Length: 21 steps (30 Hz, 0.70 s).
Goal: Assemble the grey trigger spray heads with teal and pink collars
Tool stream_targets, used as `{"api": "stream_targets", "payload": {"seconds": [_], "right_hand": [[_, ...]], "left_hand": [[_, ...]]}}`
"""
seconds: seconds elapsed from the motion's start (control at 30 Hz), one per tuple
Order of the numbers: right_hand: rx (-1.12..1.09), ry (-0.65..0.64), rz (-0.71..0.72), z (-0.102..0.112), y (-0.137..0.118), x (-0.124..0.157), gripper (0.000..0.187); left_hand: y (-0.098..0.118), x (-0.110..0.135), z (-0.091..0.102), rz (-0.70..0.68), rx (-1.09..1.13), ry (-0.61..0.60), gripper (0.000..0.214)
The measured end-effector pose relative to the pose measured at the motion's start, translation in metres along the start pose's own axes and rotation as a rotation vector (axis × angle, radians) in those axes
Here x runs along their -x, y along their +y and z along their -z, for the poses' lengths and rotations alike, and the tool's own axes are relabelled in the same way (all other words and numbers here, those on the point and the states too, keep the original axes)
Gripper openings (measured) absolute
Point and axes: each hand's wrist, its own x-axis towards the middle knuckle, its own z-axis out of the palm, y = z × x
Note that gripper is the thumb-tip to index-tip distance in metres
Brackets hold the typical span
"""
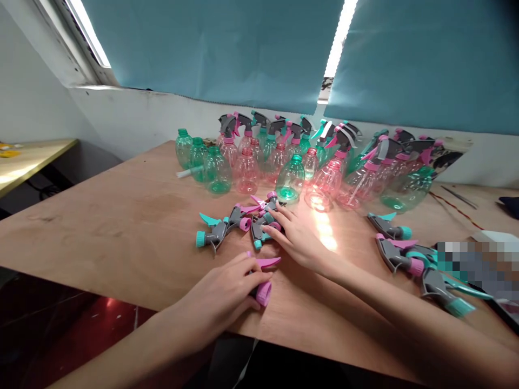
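My left hand is closed around a grey trigger spray head with a pink collar and a pink trigger, low over the table near its front edge. My right hand reaches over a small cluster of spray heads in grey, pink and teal. Its fingers are stretched and apart, with the tips touching the heads; part of the cluster is hidden beneath them. Just left of that cluster lie a grey spray head with a teal collar and another with a pink collar.
Green and pink clear bottles stand along the back of the wooden table, some open-necked like the green bottle, others topped with spray heads. More spray heads lie at the right. A blurred-out patch covers something there.
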Motion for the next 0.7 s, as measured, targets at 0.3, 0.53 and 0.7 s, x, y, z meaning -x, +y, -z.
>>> {"api": "stream_targets", "payload": {"seconds": [0.3,0.53,0.7], "right_hand": [[-0.017,-0.075,0.07,0.001,0.023,-0.036,0.049],[-0.147,-0.06,0.12,0.012,0.021,-0.042,0.038],[-0.241,-0.021,-0.018,0.041,0.032,-0.027,0.065]], "left_hand": [[0.034,-0.017,0.001,0.035,0.236,-0.001,0.036],[0.03,-0.028,0.001,0.13,0.295,0.075,0.032],[0.035,-0.05,-0.007,0.211,0.416,0.154,0.023]]}}
